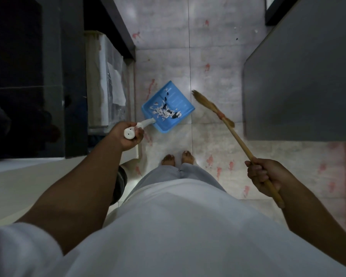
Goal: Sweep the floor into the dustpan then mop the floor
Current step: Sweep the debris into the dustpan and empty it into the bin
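My left hand [128, 136] grips the white handle of a blue dustpan [180, 96], which hangs above the tiled floor [214, 76] with white and black scraps piled in its lower part. My right hand [264, 174] is closed around the wooden stick of a straw broom [210, 105], whose bristles point up and left, just right of the dustpan. My bare feet [178, 157] stand below the dustpan.
A dark cabinet front [300, 80] closes off the right side. On the left stand a dark counter [48, 76] and a plastic-wrapped pale box [106, 80]. A few small scraps [246, 33] lie on the far floor, which carries reddish marks.
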`<action>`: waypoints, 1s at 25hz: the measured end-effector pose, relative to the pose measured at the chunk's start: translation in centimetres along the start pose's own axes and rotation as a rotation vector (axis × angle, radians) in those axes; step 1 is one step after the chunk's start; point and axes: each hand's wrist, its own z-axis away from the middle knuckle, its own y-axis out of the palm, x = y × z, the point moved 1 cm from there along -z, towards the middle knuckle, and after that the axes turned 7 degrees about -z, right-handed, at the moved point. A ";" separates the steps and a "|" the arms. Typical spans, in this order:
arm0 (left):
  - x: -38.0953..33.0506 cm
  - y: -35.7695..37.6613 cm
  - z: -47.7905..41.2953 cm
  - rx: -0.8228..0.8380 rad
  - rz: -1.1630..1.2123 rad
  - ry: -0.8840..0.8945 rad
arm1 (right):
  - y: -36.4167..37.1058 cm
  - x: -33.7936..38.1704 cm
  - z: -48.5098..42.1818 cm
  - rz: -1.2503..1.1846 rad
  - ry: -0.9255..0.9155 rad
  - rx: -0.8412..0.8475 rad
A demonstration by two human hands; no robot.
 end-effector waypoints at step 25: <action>-18.6 5.7 -1.8 0.071 0.014 -0.032 | 20.0 12.0 1.6 0.025 -0.142 -0.043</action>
